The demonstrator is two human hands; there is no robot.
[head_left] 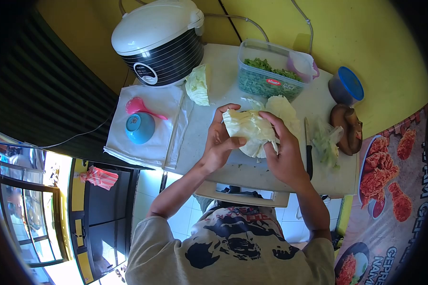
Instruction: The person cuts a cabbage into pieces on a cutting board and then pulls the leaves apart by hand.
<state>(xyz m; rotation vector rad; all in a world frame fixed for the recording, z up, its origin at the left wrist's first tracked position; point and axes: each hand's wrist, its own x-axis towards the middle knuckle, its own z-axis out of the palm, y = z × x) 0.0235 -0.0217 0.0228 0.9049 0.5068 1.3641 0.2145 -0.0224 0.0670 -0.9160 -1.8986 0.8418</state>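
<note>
Pale cabbage leaves [248, 127] are held up between both hands over the table's front half. My left hand [219, 145] grips their left side, thumb across the front. On the right side, my right hand [283, 154] has its fingers bent round the leaves. Behind them lie more cabbage leaves [281, 110]. A knife [309, 154] rests to the right of my right hand, its dark handle toward me. Further left, a cabbage wedge [198, 85] lies near the rice cooker.
Along the back stand a rice cooker [159, 47], a plastic box of chopped greens [270, 76] and a blue-lidded container [346, 86]. A blue bowl [140, 128] and pink ladle [139, 106] sit on white paper at left. At right are a plastic bag [326, 140] and a brown object [345, 128].
</note>
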